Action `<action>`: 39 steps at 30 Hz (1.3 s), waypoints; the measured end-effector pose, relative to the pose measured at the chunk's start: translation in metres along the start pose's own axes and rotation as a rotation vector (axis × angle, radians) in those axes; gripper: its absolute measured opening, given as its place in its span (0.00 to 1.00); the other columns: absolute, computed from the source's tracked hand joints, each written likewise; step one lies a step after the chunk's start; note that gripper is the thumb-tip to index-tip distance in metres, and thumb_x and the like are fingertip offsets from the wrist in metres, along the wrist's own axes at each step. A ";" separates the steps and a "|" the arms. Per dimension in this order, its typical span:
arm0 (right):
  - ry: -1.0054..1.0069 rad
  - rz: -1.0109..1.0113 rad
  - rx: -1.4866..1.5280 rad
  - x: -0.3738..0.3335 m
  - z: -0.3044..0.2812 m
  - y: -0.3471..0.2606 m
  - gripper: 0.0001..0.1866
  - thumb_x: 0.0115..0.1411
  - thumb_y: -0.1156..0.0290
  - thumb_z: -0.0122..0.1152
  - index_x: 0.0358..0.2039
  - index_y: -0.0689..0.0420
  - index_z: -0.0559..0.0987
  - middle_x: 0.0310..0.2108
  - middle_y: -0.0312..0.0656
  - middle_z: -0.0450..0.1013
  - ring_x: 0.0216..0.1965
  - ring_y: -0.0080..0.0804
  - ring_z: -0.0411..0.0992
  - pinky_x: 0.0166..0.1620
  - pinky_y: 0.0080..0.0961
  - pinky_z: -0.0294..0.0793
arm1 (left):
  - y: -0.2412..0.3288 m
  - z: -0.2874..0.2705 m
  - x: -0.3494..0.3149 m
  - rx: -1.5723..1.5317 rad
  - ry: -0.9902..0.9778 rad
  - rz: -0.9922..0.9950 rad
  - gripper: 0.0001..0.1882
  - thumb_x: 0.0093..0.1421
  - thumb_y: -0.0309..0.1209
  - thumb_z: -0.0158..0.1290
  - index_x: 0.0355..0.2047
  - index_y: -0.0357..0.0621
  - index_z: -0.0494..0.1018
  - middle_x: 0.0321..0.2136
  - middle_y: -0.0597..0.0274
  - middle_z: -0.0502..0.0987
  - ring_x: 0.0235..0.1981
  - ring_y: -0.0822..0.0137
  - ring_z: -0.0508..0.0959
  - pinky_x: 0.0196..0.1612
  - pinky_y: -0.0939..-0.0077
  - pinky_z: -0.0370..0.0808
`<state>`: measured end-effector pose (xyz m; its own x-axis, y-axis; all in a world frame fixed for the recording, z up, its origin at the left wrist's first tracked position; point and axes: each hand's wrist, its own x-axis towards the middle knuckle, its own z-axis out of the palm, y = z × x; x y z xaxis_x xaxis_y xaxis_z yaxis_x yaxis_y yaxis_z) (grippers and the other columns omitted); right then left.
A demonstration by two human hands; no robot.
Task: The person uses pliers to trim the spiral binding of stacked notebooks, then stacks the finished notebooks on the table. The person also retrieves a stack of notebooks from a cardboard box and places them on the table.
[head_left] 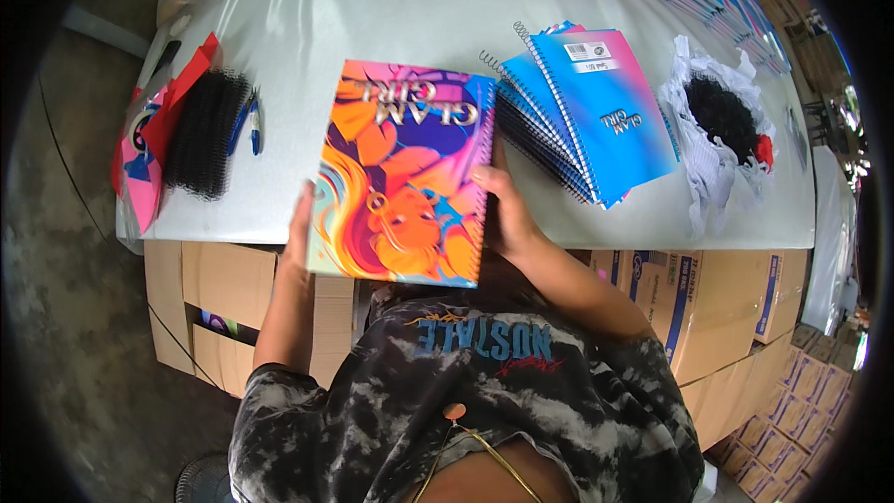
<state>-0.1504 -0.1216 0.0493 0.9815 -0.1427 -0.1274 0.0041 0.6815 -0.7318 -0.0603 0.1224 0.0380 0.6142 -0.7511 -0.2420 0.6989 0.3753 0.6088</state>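
Above the near edge of the white-covered table (391,9), a spiral-bound notebook with a bright orange, pink and purple illustrated cover (400,177) is held between both hands. The left hand (300,228), partly closed, clasps its left edge; the right hand (507,210) grips the coiled edge, thumb on the cover. Blue-and-pink spiral notebooks (610,112) lie piled to the right.

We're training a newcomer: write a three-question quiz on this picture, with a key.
1. Which hand has its thumb at the spiral edge of the held notebook?
2. True or false: the blue notebooks nearest the held one lie to its left.
3. Complete: the black spiral coils lie on the table's ____ side.

Key: 1. The right hand. 2. False; they lie to its right. 3. Left.
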 end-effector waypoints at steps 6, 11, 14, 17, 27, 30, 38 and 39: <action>0.003 -0.034 0.022 0.058 0.025 0.006 0.31 0.51 0.58 0.56 0.53 0.50 0.56 0.50 0.44 0.60 0.54 0.37 0.62 0.55 0.38 0.65 | 0.059 -0.008 0.046 0.044 0.079 0.176 0.40 0.62 0.60 0.34 0.61 0.38 0.54 0.57 0.47 0.64 0.56 0.53 0.68 0.58 0.59 0.65; 0.030 -0.078 0.060 0.075 0.039 0.014 0.33 0.50 0.60 0.57 0.54 0.49 0.53 0.49 0.45 0.60 0.51 0.38 0.64 0.51 0.40 0.70 | 0.085 -0.042 0.070 0.119 0.075 0.101 0.39 0.62 0.60 0.33 0.62 0.40 0.53 0.58 0.47 0.62 0.58 0.51 0.65 0.59 0.56 0.62; 0.139 -0.132 0.060 0.068 0.037 0.033 0.63 0.45 0.60 0.65 0.64 0.55 0.24 0.54 0.51 0.57 0.53 0.38 0.62 0.54 0.34 0.67 | 0.090 -0.022 0.076 0.022 0.205 -0.031 0.40 0.62 0.60 0.29 0.64 0.44 0.49 0.63 0.48 0.54 0.62 0.45 0.56 0.63 0.50 0.52; 0.211 -0.200 0.014 0.041 0.049 0.044 0.64 0.45 0.57 0.65 0.63 0.59 0.22 0.57 0.50 0.53 0.56 0.38 0.57 0.59 0.33 0.58 | 0.087 -0.021 0.068 -0.031 0.040 -0.124 0.40 0.62 0.60 0.28 0.64 0.44 0.49 0.63 0.48 0.53 0.62 0.46 0.56 0.63 0.50 0.52; 0.245 -0.170 -0.170 0.067 0.037 0.058 0.67 0.41 0.52 0.66 0.64 0.60 0.25 0.55 0.60 0.55 0.53 0.45 0.61 0.57 0.34 0.62 | 0.086 -0.029 0.049 0.297 0.023 0.051 0.38 0.50 0.39 0.51 0.60 0.33 0.55 0.55 0.45 0.65 0.55 0.50 0.68 0.59 0.57 0.63; 0.079 -0.009 -0.032 0.099 0.041 0.031 0.45 0.46 0.58 0.61 0.60 0.52 0.48 0.46 0.47 0.62 0.44 0.36 0.67 0.45 0.33 0.73 | 0.088 -0.036 0.049 0.343 0.130 0.157 0.35 0.53 0.38 0.50 0.58 0.34 0.57 0.54 0.48 0.67 0.54 0.54 0.70 0.59 0.60 0.64; -0.091 0.064 -0.078 0.135 0.033 0.010 0.50 0.46 0.57 0.63 0.60 0.61 0.43 0.46 0.55 0.64 0.43 0.38 0.71 0.41 0.33 0.77 | 0.075 -0.031 0.057 0.320 0.182 0.251 0.29 0.55 0.42 0.51 0.52 0.35 0.64 0.47 0.52 0.73 0.45 0.61 0.76 0.51 0.67 0.72; -0.073 0.058 -0.095 0.131 0.033 0.011 0.52 0.46 0.56 0.63 0.61 0.62 0.42 0.47 0.56 0.63 0.45 0.38 0.70 0.42 0.33 0.77 | 0.075 -0.031 0.057 0.327 0.193 0.252 0.30 0.55 0.42 0.51 0.52 0.35 0.63 0.47 0.52 0.73 0.45 0.61 0.76 0.51 0.67 0.72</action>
<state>-0.0158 -0.1090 0.0468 0.9909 -0.0506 -0.1247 -0.0674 0.6157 -0.7851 0.0386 0.1248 0.0461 0.8292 -0.5315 -0.1730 0.3852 0.3192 0.8659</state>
